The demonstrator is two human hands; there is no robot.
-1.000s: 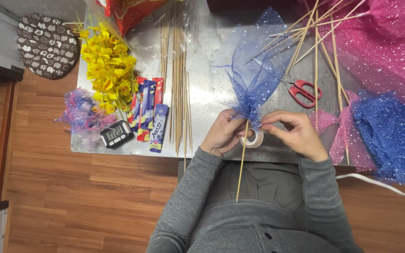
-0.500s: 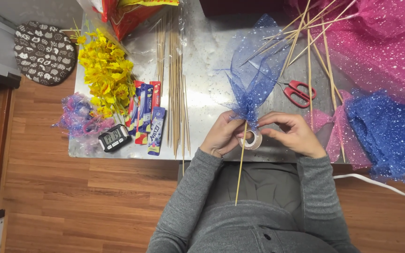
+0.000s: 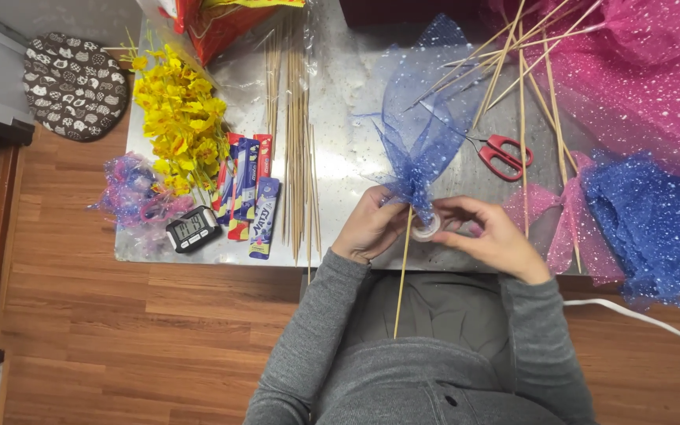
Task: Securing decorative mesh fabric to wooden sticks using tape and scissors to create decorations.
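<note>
My left hand [image 3: 370, 224] pinches a thin wooden stick [image 3: 401, 275] where a gathered piece of blue glittery netting [image 3: 423, 130] meets it. The netting fans out upward over the metal table [image 3: 340, 149]. My right hand [image 3: 491, 236] holds a small roll of clear tape [image 3: 426, 229] against the gathered base of the netting. The stick's lower end points down over my lap.
Several loose wooden sticks [image 3: 297, 134] lie left of my hands, beside snack packets [image 3: 248, 189], yellow artificial flowers [image 3: 179, 126] and a small digital clock [image 3: 193, 228]. Red scissors [image 3: 502, 155], pink netting [image 3: 639, 71] and blue netting [image 3: 655, 220] lie on the right.
Both hands stay at the base of the netting with the tape roll; only small finger shifts. The camera view has moved slightly.
</note>
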